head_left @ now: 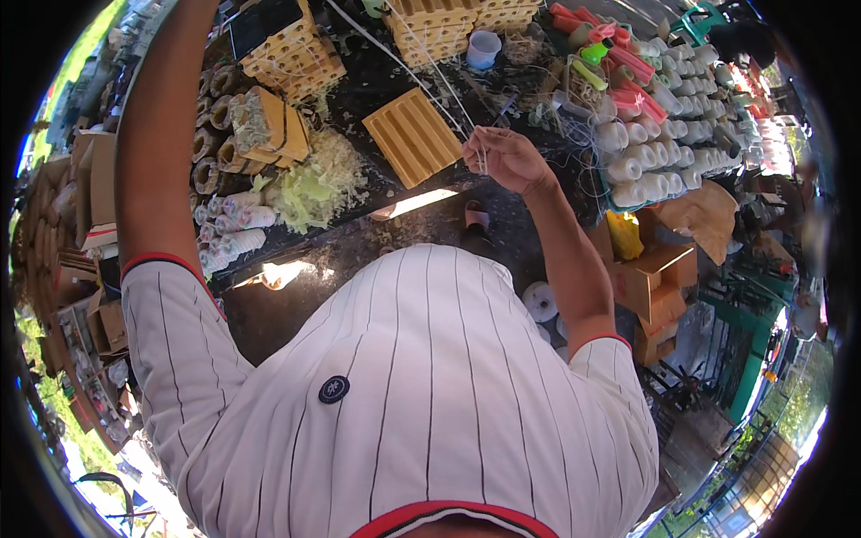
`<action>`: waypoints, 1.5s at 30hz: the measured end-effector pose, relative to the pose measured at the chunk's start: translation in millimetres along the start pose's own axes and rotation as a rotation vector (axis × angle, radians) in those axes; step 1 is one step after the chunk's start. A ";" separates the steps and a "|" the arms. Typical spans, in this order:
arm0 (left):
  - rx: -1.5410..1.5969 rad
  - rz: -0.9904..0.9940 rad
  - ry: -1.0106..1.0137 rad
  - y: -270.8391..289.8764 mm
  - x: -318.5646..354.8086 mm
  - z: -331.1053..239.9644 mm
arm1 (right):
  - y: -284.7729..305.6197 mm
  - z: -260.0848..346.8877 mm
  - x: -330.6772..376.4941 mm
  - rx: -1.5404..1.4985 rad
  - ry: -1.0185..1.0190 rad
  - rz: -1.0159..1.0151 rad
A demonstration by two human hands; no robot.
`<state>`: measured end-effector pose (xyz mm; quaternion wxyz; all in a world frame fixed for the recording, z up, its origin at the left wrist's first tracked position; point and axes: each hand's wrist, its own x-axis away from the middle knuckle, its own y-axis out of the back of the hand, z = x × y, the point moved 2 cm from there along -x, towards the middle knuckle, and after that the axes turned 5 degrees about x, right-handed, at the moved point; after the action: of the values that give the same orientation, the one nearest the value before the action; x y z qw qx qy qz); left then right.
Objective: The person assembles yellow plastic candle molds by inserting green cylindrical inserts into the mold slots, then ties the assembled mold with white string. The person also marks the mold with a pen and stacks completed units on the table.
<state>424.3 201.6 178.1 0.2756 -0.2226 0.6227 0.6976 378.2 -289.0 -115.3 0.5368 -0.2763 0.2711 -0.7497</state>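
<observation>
My right hand (508, 159) is over the near edge of the dark table, its fingers pinched on white cord (448, 100). The strands run from the fingertips up and leftward past the top of the head view, with short ends hanging below the fingers. Just left of this hand lies a grooved yellow wooden block (411, 136), flat on the table. My left arm (161, 134) stretches up along the left side and leaves at the top edge, so that hand is out of sight.
Drilled yellow blocks stand stacked at the far left (291, 63) and far middle (430, 31), beside a translucent cup (483, 50). A heap of pale shavings (318, 179) lies left. White thread spools (650, 161) fill the right side, above cardboard boxes (650, 269).
</observation>
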 end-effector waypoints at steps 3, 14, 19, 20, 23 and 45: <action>-0.110 -0.057 -0.090 0.1 15.3 3.1 | 8.5 -11.7 1.1 -0.061 -0.022 -0.079; 0.872 0.356 0.870 6.3 188.0 -88.4 | 71.4 -111.6 72.9 -0.087 -0.110 -0.292; 1.886 0.133 1.218 -2.9 240.7 -184.9 | 123.8 -177.1 97.0 -0.078 -0.248 -0.517; 2.010 0.030 1.215 -13.4 240.7 -208.0 | 141.4 -192.0 101.5 0.007 -0.319 -0.468; 2.249 -0.049 1.068 -60.0 272.9 -261.8 | 165.3 -212.6 112.8 0.688 -0.636 -0.445; 1.371 0.497 1.196 -88.5 300.6 -360.9 | 14.4 -40.9 -11.8 0.561 -0.068 -0.543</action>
<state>245.9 -117.6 -129.8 -0.1756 -0.1938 0.9651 -0.0120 362.0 -277.2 -155.5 0.3821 -0.2052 -0.0452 -0.8999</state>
